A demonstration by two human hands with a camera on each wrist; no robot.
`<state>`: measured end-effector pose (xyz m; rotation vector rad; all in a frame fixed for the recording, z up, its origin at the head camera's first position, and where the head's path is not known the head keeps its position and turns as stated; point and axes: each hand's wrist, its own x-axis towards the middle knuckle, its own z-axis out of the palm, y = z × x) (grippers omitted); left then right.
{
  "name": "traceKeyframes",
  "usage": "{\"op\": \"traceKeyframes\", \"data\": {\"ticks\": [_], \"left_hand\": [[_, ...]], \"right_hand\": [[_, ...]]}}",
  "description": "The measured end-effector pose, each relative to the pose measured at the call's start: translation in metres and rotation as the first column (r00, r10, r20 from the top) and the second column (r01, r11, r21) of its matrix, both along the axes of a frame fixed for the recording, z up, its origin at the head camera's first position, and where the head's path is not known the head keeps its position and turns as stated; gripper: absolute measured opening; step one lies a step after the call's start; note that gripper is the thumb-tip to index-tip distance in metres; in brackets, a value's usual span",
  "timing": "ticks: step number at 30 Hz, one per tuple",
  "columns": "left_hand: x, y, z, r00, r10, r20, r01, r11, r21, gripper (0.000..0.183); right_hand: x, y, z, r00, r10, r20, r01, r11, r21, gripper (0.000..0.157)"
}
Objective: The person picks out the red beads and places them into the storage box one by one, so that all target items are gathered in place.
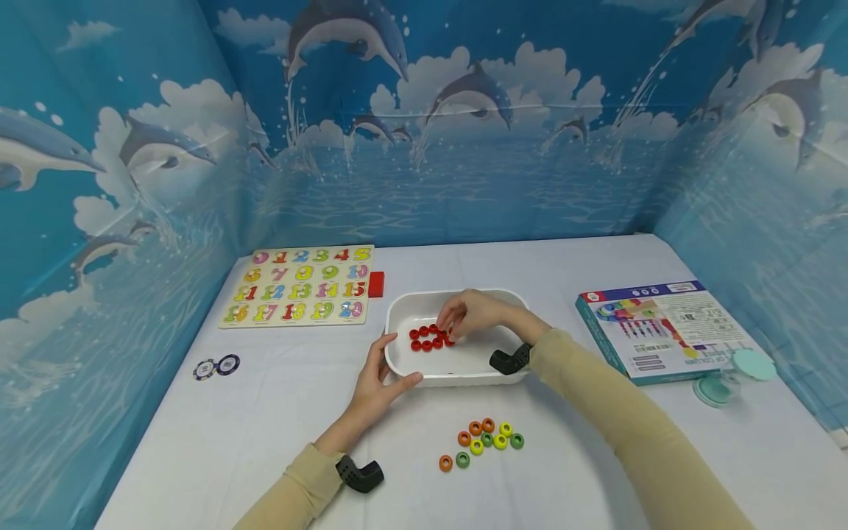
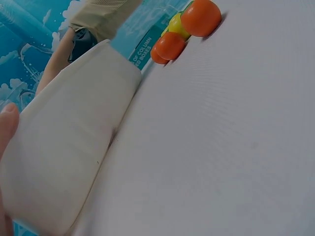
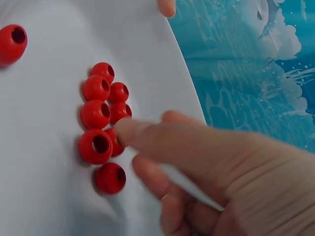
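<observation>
A white tray (image 1: 490,379) stands on the table with several red beads (image 1: 426,345) in it, mostly lined up in two rows. At its left end my left hand (image 1: 374,386) touches the tray, one finger on the rim and the thumb along the front wall. My right hand (image 1: 473,313) reaches into the tray from the right. Seen from the right wrist, a fingertip (image 3: 130,132) touches a partly hidden red bead (image 3: 117,146); the other fingers are curled, apart from the beads. A single red bead (image 3: 12,45) lies away from the rows.
Orange, yellow and green beads (image 1: 486,439) lie loose in front of the tray. A number puzzle board (image 1: 301,287) and a red block (image 1: 376,284) are behind left, two round chips (image 1: 217,366) at left. A flat box (image 1: 669,331) and small lidded jars (image 1: 718,389) stand at right.
</observation>
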<state>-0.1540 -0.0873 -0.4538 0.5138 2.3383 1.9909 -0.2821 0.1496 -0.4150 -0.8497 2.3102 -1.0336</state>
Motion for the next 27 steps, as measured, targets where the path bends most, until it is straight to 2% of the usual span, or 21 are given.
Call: {"op": "traceKeyframes", "data": {"ticks": [5, 9, 13, 16, 18, 19, 20, 21, 22, 24, 25, 27], "left_hand": [[-0.001, 0.002, 0.0, 1.0, -0.003, 0.003, 0.003, 1.0, -0.004, 0.072], [-0.003, 0.002, -0.001, 1.0, -0.004, 0.002, 0.004, 1.0, 0.003, 0.073], [-0.01, 0.0, -0.012, 1.0, -0.007, -0.002, 0.007, 1.0, 0.005, 0.076], [-0.015, -0.003, -0.019, 0.999, 0.001, -0.033, -0.003, 0.998, -0.06, 0.078], [-0.017, -0.006, -0.017, 0.997, 0.002, -0.071, -0.015, 0.984, -0.178, 0.08], [-0.018, -0.009, -0.013, 0.996, 0.001, -0.09, -0.024, 0.965, -0.26, 0.081], [-0.018, -0.012, -0.007, 0.994, -0.006, -0.106, -0.031, 0.937, -0.348, 0.083], [-0.018, -0.015, 0.001, 0.993, -0.019, -0.118, -0.035, 0.897, -0.441, 0.084], [-0.018, -0.019, 0.009, 0.991, -0.035, -0.128, -0.039, 0.843, -0.537, 0.085], [-0.018, -0.026, 0.028, 0.985, -0.079, -0.152, -0.051, 0.711, -0.701, 0.086], [-0.018, -0.029, 0.037, 0.982, -0.098, -0.161, -0.06, 0.646, -0.761, 0.085], [-0.02, -0.033, 0.053, 0.972, -0.139, -0.187, -0.083, 0.544, -0.835, 0.082]], "right_hand": [[0.0, 0.008, 0.021, 1.0, -0.015, -0.011, 0.014, 0.997, -0.07, 0.029], [0.004, 0.021, 0.042, 0.999, 0.003, -0.039, -0.006, 0.996, -0.093, 0.037], [0.018, 0.037, 0.055, 0.996, 0.003, -0.092, -0.008, 0.998, -0.059, 0.038], [0.034, 0.051, 0.06, 0.989, -0.021, -0.145, 0.017, 1.0, -0.026, 0.034], [0.047, 0.06, 0.061, 0.981, -0.044, -0.19, 0.044, 0.999, -0.001, 0.032], [0.054, 0.064, 0.061, 0.975, -0.054, -0.214, 0.059, 0.998, 0.018, 0.03], [0.061, 0.068, 0.061, 0.968, -0.064, -0.243, 0.075, 0.997, 0.037, 0.029], [0.067, 0.071, 0.061, 0.96, -0.074, -0.271, 0.093, 0.994, 0.058, 0.028], [0.074, 0.074, 0.06, 0.949, -0.082, -0.304, 0.111, 0.991, 0.08, 0.028], [0.084, 0.079, 0.058, 0.92, -0.099, -0.379, 0.158, 0.979, 0.126, 0.028], [0.088, 0.081, 0.056, 0.898, -0.106, -0.426, 0.185, 0.972, 0.146, 0.03], [0.095, 0.083, 0.051, 0.845, -0.117, -0.521, 0.238, 0.956, 0.171, 0.036]]}}
